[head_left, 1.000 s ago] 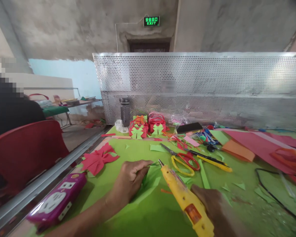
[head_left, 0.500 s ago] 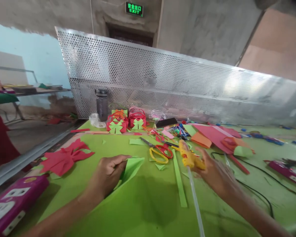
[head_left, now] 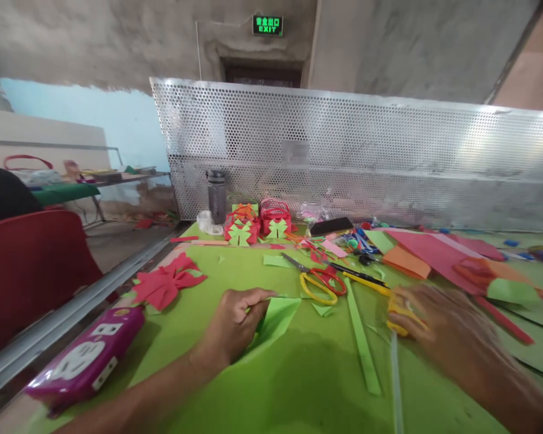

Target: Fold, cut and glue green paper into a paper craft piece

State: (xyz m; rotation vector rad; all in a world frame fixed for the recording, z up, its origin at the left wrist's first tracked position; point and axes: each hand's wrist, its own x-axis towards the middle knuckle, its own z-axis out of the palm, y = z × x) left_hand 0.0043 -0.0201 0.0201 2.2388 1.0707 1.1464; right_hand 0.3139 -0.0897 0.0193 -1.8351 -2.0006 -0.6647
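My left hand (head_left: 238,322) pinches the edge of a folded green paper (head_left: 278,316) over the green tabletop. At the right, my right hand (head_left: 447,331) is wrapped round a yellow glue gun (head_left: 402,313), with a clear glue stick (head_left: 396,380) sticking out toward me; the hand is slightly blurred. Between the hands lie scissors (head_left: 319,286) with red and yellow handles and a long light green strip (head_left: 362,343). A black and yellow cutter (head_left: 362,277) lies just beyond the glue gun.
A purple case (head_left: 88,355) and red paper petals (head_left: 167,282) are at the left. Farther back stand two small red bags (head_left: 275,220), a bottle (head_left: 217,199) and a phone (head_left: 331,226). A perforated metal panel (head_left: 357,150) rises behind; a red chair (head_left: 36,271) is left.
The view has turned left. My right hand has lowered the glue gun toward the table and now covers more of it. My left hand still pinches the green paper.
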